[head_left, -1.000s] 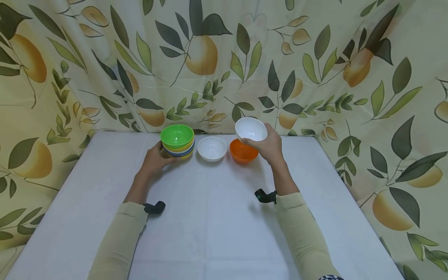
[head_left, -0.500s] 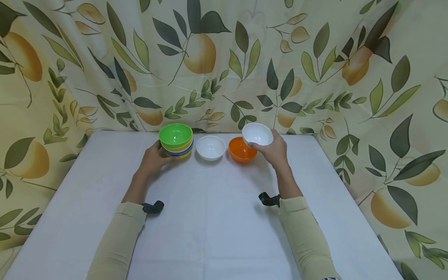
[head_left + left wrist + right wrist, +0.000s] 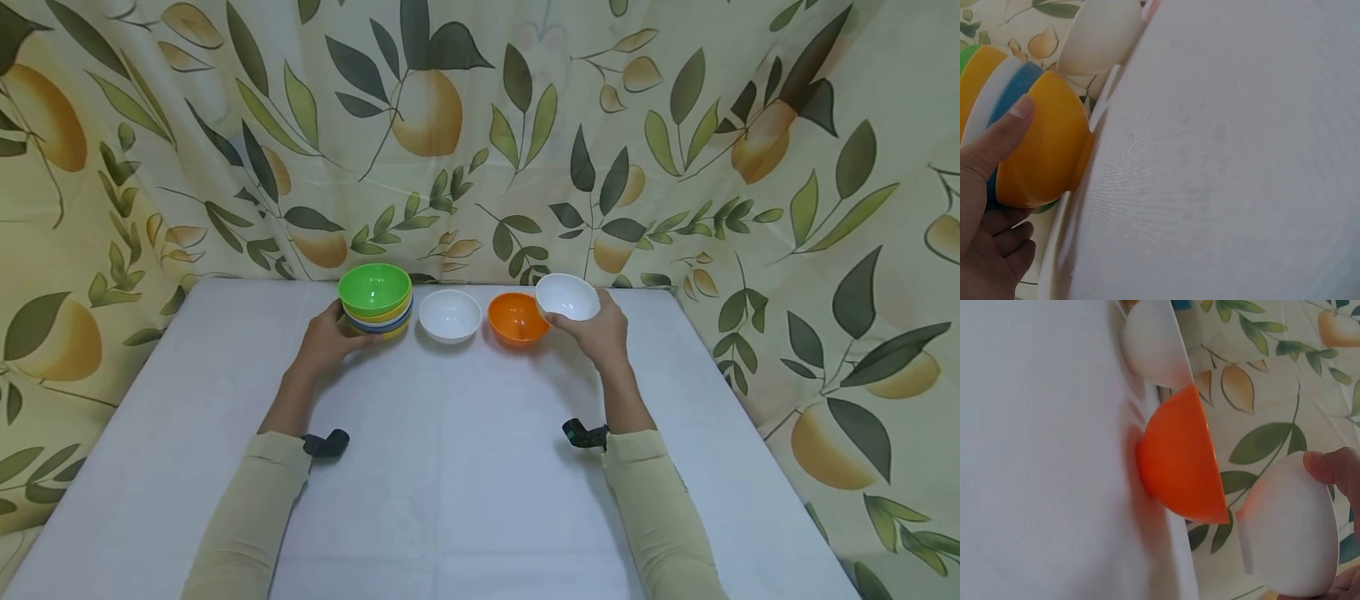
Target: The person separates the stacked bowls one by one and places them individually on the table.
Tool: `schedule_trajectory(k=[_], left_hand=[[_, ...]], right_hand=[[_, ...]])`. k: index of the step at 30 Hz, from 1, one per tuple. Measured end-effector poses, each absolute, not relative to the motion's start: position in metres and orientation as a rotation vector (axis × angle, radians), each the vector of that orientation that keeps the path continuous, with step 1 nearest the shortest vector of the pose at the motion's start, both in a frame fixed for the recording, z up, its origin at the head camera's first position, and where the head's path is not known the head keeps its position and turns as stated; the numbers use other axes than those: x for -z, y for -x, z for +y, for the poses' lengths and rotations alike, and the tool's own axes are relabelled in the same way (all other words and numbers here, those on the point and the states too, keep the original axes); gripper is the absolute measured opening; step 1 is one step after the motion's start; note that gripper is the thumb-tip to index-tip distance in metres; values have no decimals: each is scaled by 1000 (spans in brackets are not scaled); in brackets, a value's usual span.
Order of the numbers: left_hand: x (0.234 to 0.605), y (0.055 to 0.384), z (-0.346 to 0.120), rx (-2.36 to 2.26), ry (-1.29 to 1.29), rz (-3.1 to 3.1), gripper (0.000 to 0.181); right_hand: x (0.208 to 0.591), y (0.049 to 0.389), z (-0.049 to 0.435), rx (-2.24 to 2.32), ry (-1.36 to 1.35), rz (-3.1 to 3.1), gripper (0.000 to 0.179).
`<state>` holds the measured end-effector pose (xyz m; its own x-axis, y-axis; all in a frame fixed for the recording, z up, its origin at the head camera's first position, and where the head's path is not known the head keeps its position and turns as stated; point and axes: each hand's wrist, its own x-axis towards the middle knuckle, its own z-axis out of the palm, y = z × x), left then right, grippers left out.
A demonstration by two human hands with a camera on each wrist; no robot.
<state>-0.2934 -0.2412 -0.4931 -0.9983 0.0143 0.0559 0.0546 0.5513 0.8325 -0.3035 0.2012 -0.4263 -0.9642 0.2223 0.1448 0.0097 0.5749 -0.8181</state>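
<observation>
My left hand (image 3: 322, 342) grips a stack of nested bowls (image 3: 375, 290) at the back left, thumb curled against its side. The green bowl is on top; yellow, white, blue and another yellow bowl (image 3: 1047, 147) show below it. A white bowl (image 3: 450, 318) stands upright right of the stack, and an orange bowl (image 3: 517, 321) sits beside it. Off the table, right of the orange bowl, my right hand (image 3: 606, 337) holds a second white bowl (image 3: 1291, 531) between thumb and fingers. In the right wrist view a gap separates this bowl from the orange one.
A white cloth covers the table (image 3: 442, 467), whose far edge lies just behind the bowls. A curtain (image 3: 465, 208) printed with fruit and leaves hangs behind and at both sides. Each wrist wears a black camera (image 3: 326, 444).
My right hand has moved right and lower with the white bowl, from above the orange bowl to its right side. The left hand still holds the stack in about the same place.
</observation>
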Motion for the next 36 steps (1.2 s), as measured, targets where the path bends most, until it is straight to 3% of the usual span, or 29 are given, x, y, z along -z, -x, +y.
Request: schedule_trajectory(k=[36], left_hand=[[496,296,-244,1452,87,-2723,107]], right_hand=[[454,304,228,-1311,436,-2604,97]])
